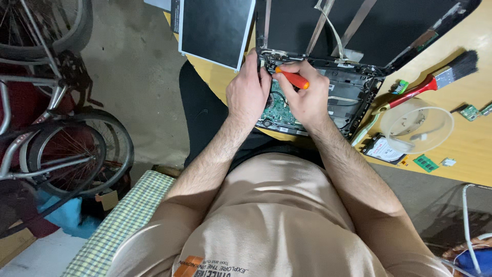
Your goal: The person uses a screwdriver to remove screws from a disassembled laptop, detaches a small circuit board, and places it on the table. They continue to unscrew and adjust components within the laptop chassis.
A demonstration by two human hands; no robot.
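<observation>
An opened black laptop lies on the wooden table with its green circuit board exposed. My right hand is shut on an orange-handled screwdriver, its tip pointing at the laptop's left hinge corner. My left hand rests on that same corner, fingers curled against the case edge beside the screwdriver tip. The tip itself is hidden between my hands.
A detached screen panel lies at the table's left edge. A red-handled brush, a clear plastic bowl, a hard drive and small green boards sit to the right. Bicycles stand on the floor at left.
</observation>
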